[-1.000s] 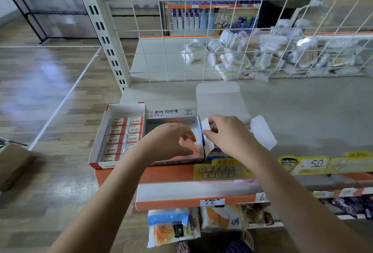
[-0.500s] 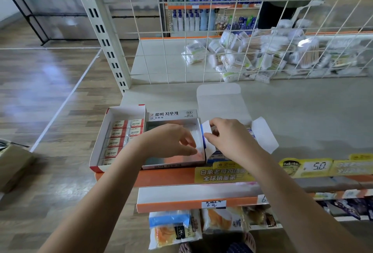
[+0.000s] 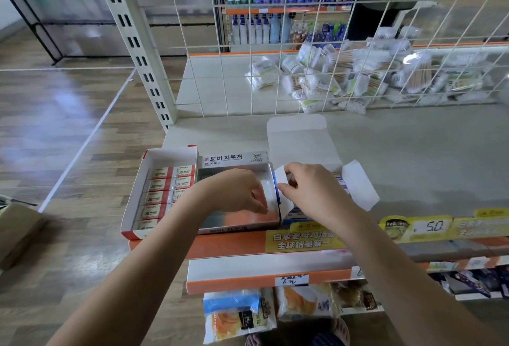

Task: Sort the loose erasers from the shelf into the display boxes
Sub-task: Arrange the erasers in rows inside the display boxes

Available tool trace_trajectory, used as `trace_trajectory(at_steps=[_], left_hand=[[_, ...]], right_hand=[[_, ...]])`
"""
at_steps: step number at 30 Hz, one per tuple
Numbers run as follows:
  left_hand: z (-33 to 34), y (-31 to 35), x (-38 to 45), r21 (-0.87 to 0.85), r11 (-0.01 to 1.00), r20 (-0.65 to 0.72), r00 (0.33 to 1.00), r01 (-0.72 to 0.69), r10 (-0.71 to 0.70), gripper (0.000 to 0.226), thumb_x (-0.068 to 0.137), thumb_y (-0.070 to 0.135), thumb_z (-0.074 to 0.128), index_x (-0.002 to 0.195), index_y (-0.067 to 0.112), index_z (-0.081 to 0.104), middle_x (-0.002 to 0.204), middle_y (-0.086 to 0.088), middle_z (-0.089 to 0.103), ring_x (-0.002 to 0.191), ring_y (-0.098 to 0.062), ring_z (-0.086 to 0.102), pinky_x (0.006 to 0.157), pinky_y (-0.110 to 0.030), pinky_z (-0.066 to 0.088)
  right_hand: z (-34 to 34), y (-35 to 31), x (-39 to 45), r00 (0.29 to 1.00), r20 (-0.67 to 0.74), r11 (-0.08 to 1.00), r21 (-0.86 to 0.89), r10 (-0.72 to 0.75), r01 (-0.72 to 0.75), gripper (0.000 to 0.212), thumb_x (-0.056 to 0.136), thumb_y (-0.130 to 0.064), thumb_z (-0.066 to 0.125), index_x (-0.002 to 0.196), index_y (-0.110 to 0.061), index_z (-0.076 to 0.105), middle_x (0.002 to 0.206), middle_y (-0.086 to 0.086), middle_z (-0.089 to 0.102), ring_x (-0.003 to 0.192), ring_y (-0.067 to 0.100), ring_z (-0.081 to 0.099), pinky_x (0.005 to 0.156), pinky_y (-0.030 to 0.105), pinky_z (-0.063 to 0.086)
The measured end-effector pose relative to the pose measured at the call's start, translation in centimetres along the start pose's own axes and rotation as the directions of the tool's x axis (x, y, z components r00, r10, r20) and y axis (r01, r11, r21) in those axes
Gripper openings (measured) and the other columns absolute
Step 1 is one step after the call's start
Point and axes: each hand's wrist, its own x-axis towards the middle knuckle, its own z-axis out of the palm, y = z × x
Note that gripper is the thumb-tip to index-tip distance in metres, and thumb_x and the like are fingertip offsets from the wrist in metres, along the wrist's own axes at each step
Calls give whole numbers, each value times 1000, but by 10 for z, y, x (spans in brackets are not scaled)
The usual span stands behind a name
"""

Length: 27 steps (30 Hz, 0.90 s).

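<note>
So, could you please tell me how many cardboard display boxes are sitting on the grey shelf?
3: the red-edged white box of 2B erasers on the left, the grey Korean-labelled box in the middle, and the white blue-trimmed box on the right.

3 open display boxes [image 3: 234, 194] sit side by side; the left one holds 2B erasers [image 3: 165, 194].

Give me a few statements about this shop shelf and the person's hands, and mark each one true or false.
1. The left box holds rows of 2B erasers. True.
2. The left hand reaches into the middle box. True.
3. The right hand rests flat on the bare shelf. False: it pinches a white flap of the right box.
4. The right box's lid is closed. False: it stands open, flaps spread.
5. The cotton swab packs lie in front of the wire grid. False: they lie behind it.
</note>
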Motion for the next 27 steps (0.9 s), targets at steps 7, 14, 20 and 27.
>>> trace_trajectory(at_steps=[7,14,20,27], left_hand=[[4,0,-3,-56,998,-52,999,-20,17,18,85,32,64,99,23,73,98,9,71,88,-5,62,87,-28,49],[5,-2,-4,-95,995,-112,994,-12,1,16,84,31,65,96,24,73,92,11,68,82,-1,60,82,-23,48],[11,3,-4,-14,999,-118,992,38,-39,19,83,36,65,95,24,74,95,7,69,88,-10,59,78,-25,46],[17,4,-10,1,1000,-182,983,31,-31,12,84,31,64,91,28,73,81,16,64,76,0,56,71,-20,45]], right_hand=[[2,1,0,1000,-16,1000,-27,-13,13,27,94,-28,50,110,-8,57,98,8,66,86,22,61,77,32,51],[2,0,1,1000,-7,998,-55,-28,27,28,95,-28,49,113,-8,56,101,7,66,86,20,61,76,29,49],[3,1,2,1000,8,998,-51,-26,26,26,94,-28,49,110,-8,57,100,8,66,86,22,61,76,30,49],[3,2,2,999,12,999,-28,-32,33,27,93,-29,50,109,-8,58,95,7,66,83,22,61,75,33,50]])
